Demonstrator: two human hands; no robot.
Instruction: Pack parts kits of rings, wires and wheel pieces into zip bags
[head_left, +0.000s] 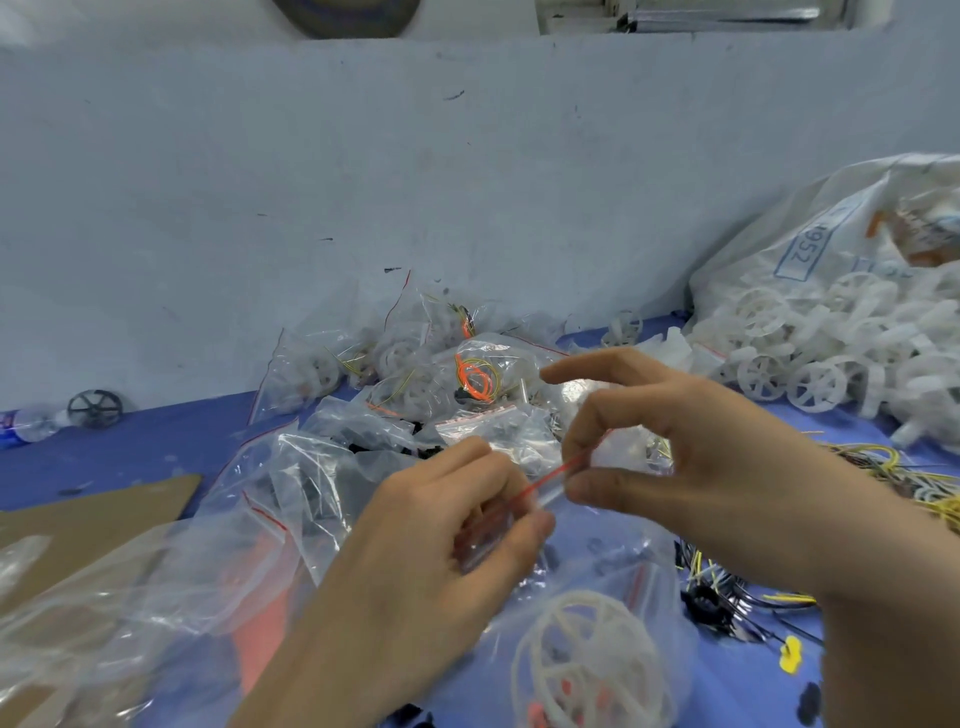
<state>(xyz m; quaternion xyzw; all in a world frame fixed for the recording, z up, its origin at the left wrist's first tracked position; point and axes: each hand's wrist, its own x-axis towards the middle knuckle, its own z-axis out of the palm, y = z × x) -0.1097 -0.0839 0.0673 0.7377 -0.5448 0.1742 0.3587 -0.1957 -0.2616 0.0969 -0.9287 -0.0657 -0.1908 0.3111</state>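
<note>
Head view: a blue worktop (156, 441) runs up to a scuffed pale wall (363, 182). Above it, the left hand (441, 525) and the right hand (675, 447) each pinch the red seal strip of a clear zip bag (639, 582) with a white wheel (587, 660) inside. Filled bags (441, 364) pile against the wall. A sack (831, 249) of white wheels sits right, cardboard (104, 514) left, and wires (883, 462) lie beside the right wrist.

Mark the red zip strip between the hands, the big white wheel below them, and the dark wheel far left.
red zip strip (545, 480), head view, mid-strip.
white wheel (587, 597), head view, upper rim.
dark wheel (96, 408), head view, hub.
</note>
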